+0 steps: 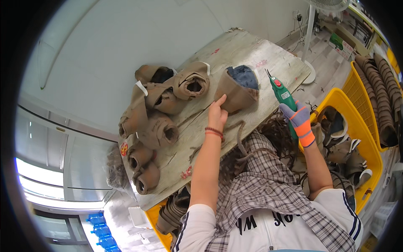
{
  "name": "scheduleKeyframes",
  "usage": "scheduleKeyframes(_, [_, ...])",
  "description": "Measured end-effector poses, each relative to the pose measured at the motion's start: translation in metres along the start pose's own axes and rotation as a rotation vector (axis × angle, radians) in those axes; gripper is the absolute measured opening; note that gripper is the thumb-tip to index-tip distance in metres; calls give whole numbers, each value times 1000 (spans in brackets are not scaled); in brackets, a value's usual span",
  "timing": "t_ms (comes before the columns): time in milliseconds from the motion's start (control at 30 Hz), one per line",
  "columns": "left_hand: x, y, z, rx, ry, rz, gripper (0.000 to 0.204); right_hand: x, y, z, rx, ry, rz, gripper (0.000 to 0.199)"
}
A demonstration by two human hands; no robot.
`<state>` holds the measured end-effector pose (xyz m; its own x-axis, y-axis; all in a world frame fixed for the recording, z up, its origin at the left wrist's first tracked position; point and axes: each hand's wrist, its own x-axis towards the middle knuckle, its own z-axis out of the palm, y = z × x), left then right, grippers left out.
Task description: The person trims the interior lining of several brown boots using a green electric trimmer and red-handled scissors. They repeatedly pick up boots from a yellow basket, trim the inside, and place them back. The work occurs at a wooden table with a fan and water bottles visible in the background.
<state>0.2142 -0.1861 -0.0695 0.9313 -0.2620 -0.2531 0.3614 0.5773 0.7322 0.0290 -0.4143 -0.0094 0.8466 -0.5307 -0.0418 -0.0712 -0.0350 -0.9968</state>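
Observation:
On the table lies a brown shoe upper with dark blue fuzzy lining showing at its opening. My left hand grips its near left side, the index finger stretched along the surface and the other fingers curled. My right hand, in a grey and orange glove, is closed round a green handheld power tool with a red button. The tool's thin forked tip points up and left, apart from the upper. Long brown trimmed strips hang over the table edge near my left forearm.
Several more brown uppers are grouped along the table's left side. The worn table stands against a white wall. Right of me, a yellow basket holds uppers; another holds stacked brown pieces. A white fan stands behind the table.

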Motion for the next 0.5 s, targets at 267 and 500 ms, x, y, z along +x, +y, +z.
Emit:
scheduleKeyframes(267, [-62,120,-3,-345,-167,-156,34,-13,-1,12,-436,181,-645,52])
scheduleKeyframes(500, [-129,182,-71,-524,-139,-238,32,-39,-16,39,-692,19,-1142,63])
